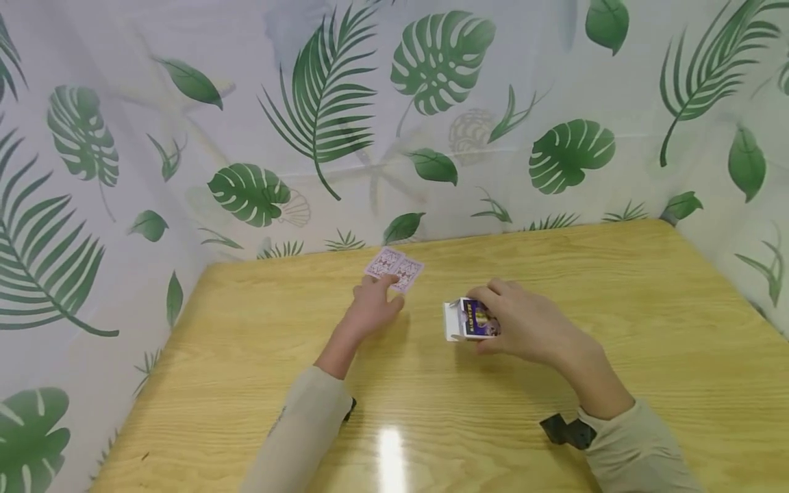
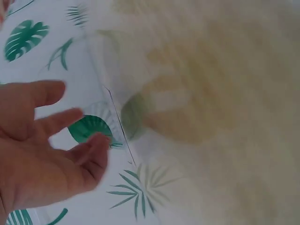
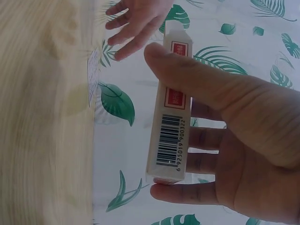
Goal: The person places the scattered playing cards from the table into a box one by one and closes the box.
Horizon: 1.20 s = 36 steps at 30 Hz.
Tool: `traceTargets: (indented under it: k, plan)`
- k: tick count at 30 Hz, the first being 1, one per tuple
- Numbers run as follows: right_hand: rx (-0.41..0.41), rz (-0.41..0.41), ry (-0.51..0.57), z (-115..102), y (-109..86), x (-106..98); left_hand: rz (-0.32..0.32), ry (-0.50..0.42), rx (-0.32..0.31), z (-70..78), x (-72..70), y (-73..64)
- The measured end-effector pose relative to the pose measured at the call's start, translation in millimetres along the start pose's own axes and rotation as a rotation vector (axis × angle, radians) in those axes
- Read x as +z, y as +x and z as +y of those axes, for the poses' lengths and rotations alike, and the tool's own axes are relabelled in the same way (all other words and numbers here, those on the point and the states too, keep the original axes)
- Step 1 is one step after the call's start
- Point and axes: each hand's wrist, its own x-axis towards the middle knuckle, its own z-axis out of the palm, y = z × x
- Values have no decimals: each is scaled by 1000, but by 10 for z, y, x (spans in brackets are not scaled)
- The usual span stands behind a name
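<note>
Two playing cards (image 1: 386,261) with red-patterned backs lie side by side near the table's back edge. My left hand (image 1: 372,308) hovers just in front of them, its fingertips overlapping their near edge in the head view; whether it touches them I cannot tell. In the left wrist view that left hand (image 2: 51,145) has loosely bent fingers with nothing between them. To the right, my right hand (image 1: 530,325) grips a small card box (image 1: 477,318), purple and gold on top, its white end flap open toward the left. The right wrist view shows the box's barcode side (image 3: 169,140) under my thumb.
The wooden table (image 1: 462,418) meets a white cloth backdrop (image 1: 370,137) with green leaf prints at the back and sides. Black straps (image 1: 568,431) sit at my wrists, by the sleeves. A bright reflection falls on the table's front.
</note>
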Motion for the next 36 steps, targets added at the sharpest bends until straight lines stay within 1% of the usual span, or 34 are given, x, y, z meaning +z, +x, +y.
traceTargets:
  k: [2, 4, 6, 7, 9, 14, 16, 19, 22, 23, 24, 27, 30, 33, 36]
  plan:
    - [8, -7, -5, 28, -4, 0, -77, 168, -37, 40, 35, 64]
    - [14, -13, -3, 50, -9, -2, -127, 306, -53, 86, 68, 97]
    - [22, -18, 3, 69, -18, -10, -140, 387, -55, 131, 99, 118]
    - [25, -20, 7, 66, -18, -12, -136, 408, -52, 140, 108, 117]
    - [27, -24, 14, 64, -22, -19, -123, 417, -47, 151, 123, 108]
    - [29, -33, 21, 54, -36, -42, -97, 357, -47, 135, 116, 69]
    - [31, -37, 24, 56, -37, -45, -103, 353, -40, 123, 95, 31]
    - [31, -42, 20, 64, -35, -38, -162, 396, -35, 145, 34, -85]
    - [29, -43, 10, 73, -37, -29, -244, 452, -15, 192, -20, -255]
    - [27, -42, 7, 76, -39, -28, -265, 463, -11, 210, -34, -316]
    - [27, -43, 5, 78, -42, -26, -272, 470, -1, 221, -41, -371]
    - [30, -48, 1, 77, -49, -20, -271, 483, 8, 239, -61, -512]
    - [33, -54, 1, 70, -57, -20, -249, 485, -1, 257, -93, -596]
    - [30, -54, 6, 65, -65, -31, -238, 480, 16, 256, -92, -613]
    - [24, -56, 20, 60, -69, -37, -241, 509, 49, 214, -35, -591]
